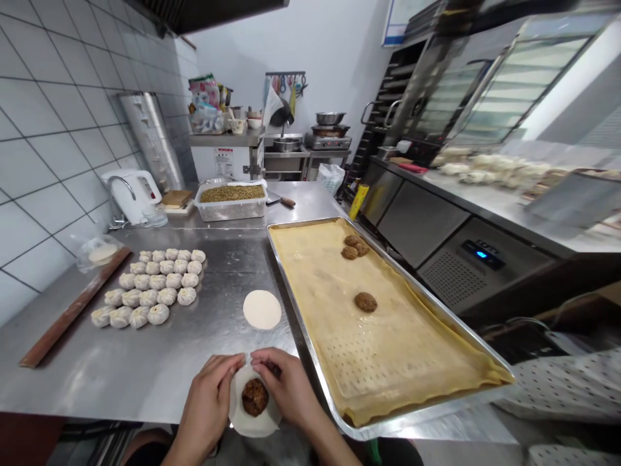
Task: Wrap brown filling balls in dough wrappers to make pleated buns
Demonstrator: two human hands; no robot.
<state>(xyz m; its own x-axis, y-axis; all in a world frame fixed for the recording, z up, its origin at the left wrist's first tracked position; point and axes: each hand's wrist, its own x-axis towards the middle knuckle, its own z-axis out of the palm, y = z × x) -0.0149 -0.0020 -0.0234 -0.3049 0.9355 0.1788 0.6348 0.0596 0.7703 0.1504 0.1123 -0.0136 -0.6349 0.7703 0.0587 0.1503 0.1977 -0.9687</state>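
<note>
Lined tray and heaped tub share a steel table with dumpling work

The steel table (228, 259) runs across the view, its near edge in front of the person. On its right side sits a long metal tray (436, 408), covered inside by a wrinkled, yellowish liner (412, 356). The tray holds a cluster of brown filling balls (350, 252) near its far right corner and a single ball (365, 301) nearer the middle; otherwise the liner shows bare. At the far side of the table stands a rectangular tub (233, 212), filled with a greenish-brown chopped mixture (233, 193). Pleated dumplings (158, 281) lie in rows on the left, beside a wooden bar (75, 310) placed aslant. In the background, a metal bowl (330, 118) tops a stack on a cooker; its contents are hidden.

The left hand (208, 395) and right hand (284, 382) are together at the near edge, left of the tray. Thumbs and fingers of both pinch the far rim of a dough wrapper (255, 428). A clear bag (99, 249) by the tiled wall contains something pale and round. Just beyond the hands, a second dough round (262, 309) lies flat. Smallest, a dark lump of filling (255, 397) rests in the middle of the held wrapper.
</note>
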